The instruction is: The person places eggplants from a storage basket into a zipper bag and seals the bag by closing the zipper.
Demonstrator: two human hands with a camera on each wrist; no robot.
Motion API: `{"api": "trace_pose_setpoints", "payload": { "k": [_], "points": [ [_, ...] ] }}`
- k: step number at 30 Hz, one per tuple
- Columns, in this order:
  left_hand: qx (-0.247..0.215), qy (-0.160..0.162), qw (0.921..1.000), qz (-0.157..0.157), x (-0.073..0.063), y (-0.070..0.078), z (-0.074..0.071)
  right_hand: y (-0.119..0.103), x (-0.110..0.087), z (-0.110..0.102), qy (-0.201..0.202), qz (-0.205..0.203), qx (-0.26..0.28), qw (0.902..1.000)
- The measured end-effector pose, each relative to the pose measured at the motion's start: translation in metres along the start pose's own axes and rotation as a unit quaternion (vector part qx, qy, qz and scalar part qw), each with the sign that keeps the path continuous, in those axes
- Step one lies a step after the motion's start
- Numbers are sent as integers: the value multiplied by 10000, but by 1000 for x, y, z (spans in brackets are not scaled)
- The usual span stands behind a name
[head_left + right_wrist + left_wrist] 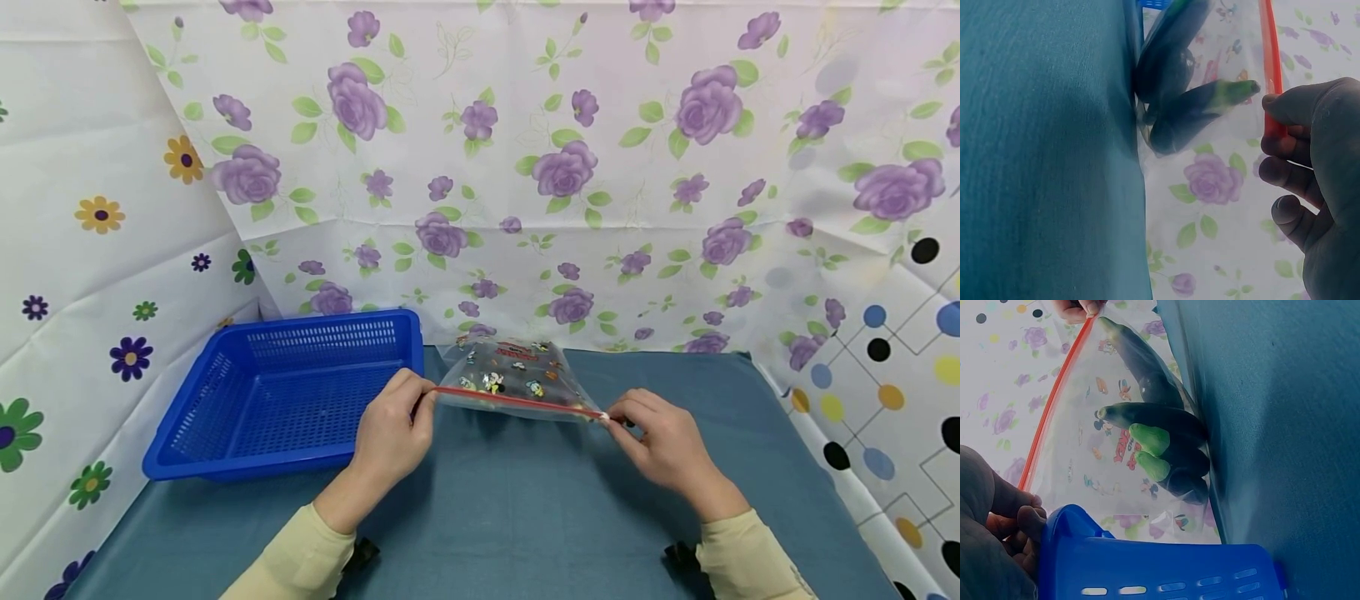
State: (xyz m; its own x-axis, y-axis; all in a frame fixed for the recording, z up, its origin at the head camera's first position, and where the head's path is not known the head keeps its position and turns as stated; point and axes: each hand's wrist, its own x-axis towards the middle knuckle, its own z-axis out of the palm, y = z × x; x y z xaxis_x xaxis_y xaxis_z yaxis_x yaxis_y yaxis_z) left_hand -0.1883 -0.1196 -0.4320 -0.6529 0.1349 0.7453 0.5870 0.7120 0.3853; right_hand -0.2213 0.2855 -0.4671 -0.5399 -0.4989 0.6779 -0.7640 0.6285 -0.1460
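A clear zip bag (517,375) with cartoon prints and a red zip strip (517,400) stands in the middle of the table. Inside it are several dark vegetables (1154,419) with green ends, which look like eggplants. My left hand (393,425) pinches the left end of the strip. At the right end, my right hand (660,437) pinches the strip between thumb and forefinger, beside a small white piece (603,417). The strip is stretched straight between both hands. In the right wrist view the eggplants (1191,119) rest low in the bag, near the cloth.
A blue plastic basket (281,462) with slotted walls stands on the left, close beside my left hand; no contents show in it. Blue-green cloth (517,517) covers the table. Flowered sheets (495,167) hang behind, and patterned sheets line both sides.
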Motion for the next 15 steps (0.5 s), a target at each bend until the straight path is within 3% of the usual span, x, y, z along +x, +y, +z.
{"api": "trace_pose_setpoints", "payload": {
  "k": [15],
  "points": [
    [-54, 0, 10000, -37, 0, -1, -1, 3, -1, -3, -27, 121, -77, 9999]
  ]
}}
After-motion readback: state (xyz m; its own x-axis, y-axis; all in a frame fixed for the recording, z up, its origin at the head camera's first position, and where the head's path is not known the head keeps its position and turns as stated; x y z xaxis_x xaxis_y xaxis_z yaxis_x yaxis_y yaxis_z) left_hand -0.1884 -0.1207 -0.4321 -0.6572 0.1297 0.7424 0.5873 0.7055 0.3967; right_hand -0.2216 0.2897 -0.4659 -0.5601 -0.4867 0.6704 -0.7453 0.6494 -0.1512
